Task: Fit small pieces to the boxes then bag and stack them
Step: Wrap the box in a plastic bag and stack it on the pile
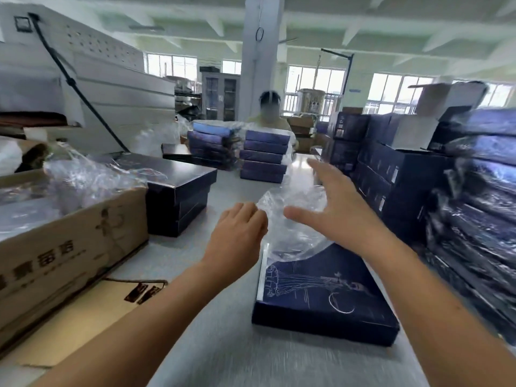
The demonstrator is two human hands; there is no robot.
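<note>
The dark blue box [324, 291] lies flat on the table [223, 344] toward its near right edge. Its far end is overlaid by a crumpled clear bag [293, 219] and its near end is left bare; whether that end is already inside the bag cannot be told. The bag's left rim appears to be pinched in the curled fingers of the left hand [237, 227], while the right hand [337, 202] is held spread above the film, with nothing gripped. If the thin film is drawn on from one side only, it could be snagged on a far corner of the box and torn. The box could also be skewed toward the table's right edge, where bagged stacks [474, 205] are piled close by. Further off, a cardboard carton [69, 241] is set at the left edge, and finished stacks [264, 157] are ranged at the far end.
</note>
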